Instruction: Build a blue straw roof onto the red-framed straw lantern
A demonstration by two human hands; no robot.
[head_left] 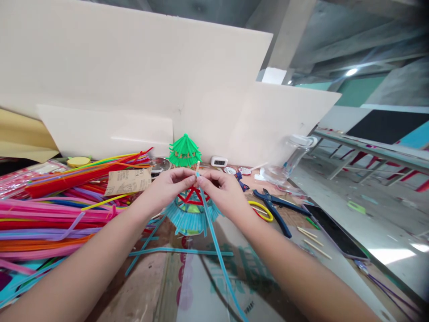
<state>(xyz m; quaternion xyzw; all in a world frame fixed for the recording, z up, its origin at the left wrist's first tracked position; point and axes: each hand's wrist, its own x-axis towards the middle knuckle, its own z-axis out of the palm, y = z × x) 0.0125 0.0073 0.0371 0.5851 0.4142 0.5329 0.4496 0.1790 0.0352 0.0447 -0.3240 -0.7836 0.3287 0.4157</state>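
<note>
Above the blue model [191, 217], left hand [167, 185] and right hand [224, 190] pinch a blue pipe cleaner [217, 250] between closed fingertips

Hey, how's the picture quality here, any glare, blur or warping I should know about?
Head view: strong wide-angle warping, the bench at right bows; glare from a ceiling lamp and on the glossy table; left hand, right hand and the blue pipe cleaner they pinch look fairly sharp; edges smear.
</note>
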